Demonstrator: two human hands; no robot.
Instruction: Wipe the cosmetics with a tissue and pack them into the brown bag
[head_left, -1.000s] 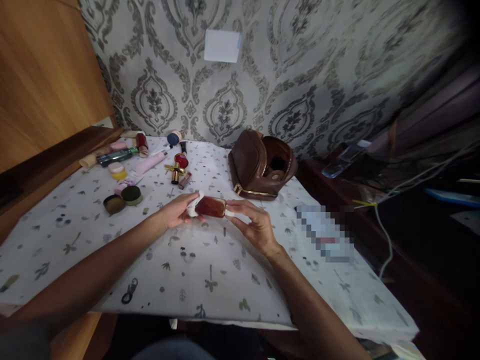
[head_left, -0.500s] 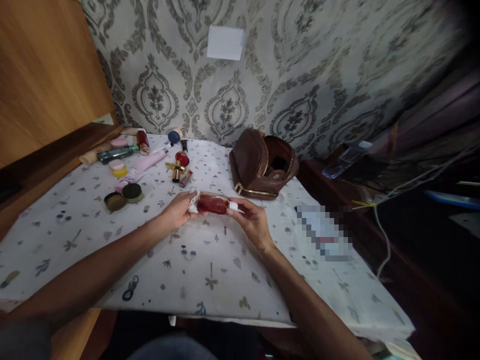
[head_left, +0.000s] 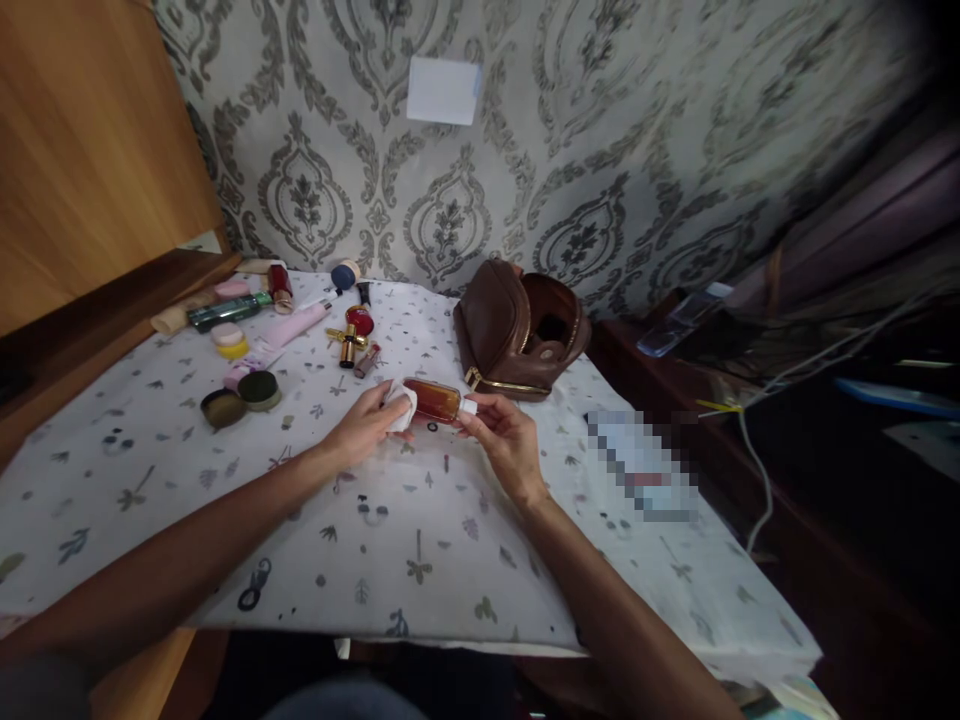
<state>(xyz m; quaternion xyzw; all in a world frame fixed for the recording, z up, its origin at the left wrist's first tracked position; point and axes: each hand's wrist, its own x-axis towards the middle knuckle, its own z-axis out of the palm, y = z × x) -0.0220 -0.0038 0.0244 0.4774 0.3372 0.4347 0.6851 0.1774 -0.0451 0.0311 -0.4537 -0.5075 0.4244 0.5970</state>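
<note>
Between my hands, above the patterned tablecloth (head_left: 420, 520), lies a clear bottle (head_left: 436, 402) of reddish-amber liquid, held on its side. My right hand (head_left: 502, 435) pinches its white cap end between thumb and fingers. At the base end, my left hand (head_left: 371, 425) is closed on a white tissue (head_left: 403, 406) that wraps the bottom of the bottle. Just beyond the hands stands a brown cosmetic bag (head_left: 510, 335), unzipped, its opening facing right. A small lip gloss tube (head_left: 367, 360) and a gold-and-black lipstick (head_left: 348, 347) lie beyond my left hand.
At the back left are a pink tube (head_left: 296, 325), a green bottle (head_left: 229, 311), a red bottle (head_left: 280, 288) and a round open compact (head_left: 258, 391). A blurred-out flat object (head_left: 641, 465) lies on the right. Past the table's right edge are cables (head_left: 761, 465) and a clear plastic bottle (head_left: 686, 318).
The tissue in my left hand now covers more of the bottle's base end, and the thumb has shifted over it. My right hand keeps its grip at the cap. The view has moved slightly.
</note>
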